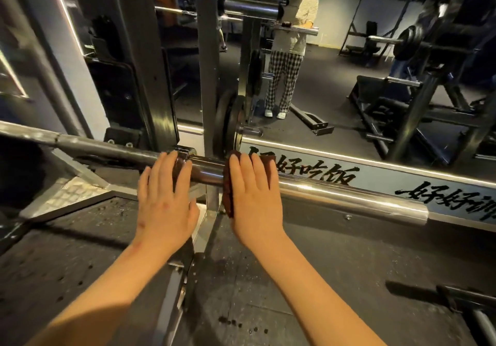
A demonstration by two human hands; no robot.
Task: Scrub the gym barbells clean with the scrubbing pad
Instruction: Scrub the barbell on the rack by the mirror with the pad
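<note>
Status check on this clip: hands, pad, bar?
Left hand flat on barbell near collar. Right hand presses scrubbing pad on sleeve. Rack upright behind, not blocking.

Barbell [335, 192]: silver chrome with bright white highlights on the thick end. The thinner shaft is a duller grey.
Scrubbing pad [227, 184]: dark reddish brown, no pattern visible.
Floor mat [349, 265]: charcoal grey with scattered black specks.
Tread plate [72, 195]: pale silver with a raised diamond pattern.
Rack post [208, 77]: dark grey.
Weight plate [224, 122]: black.
Wall strip [378, 179]: pale blue-grey with black brush-stroke characters.
Person [295, 45] reflected in mirror [349, 90]: shirt [306, 10] off-white with thin dark stripes, trousers [281, 77] black-and-white check, shoes [269, 113] white.
</note>
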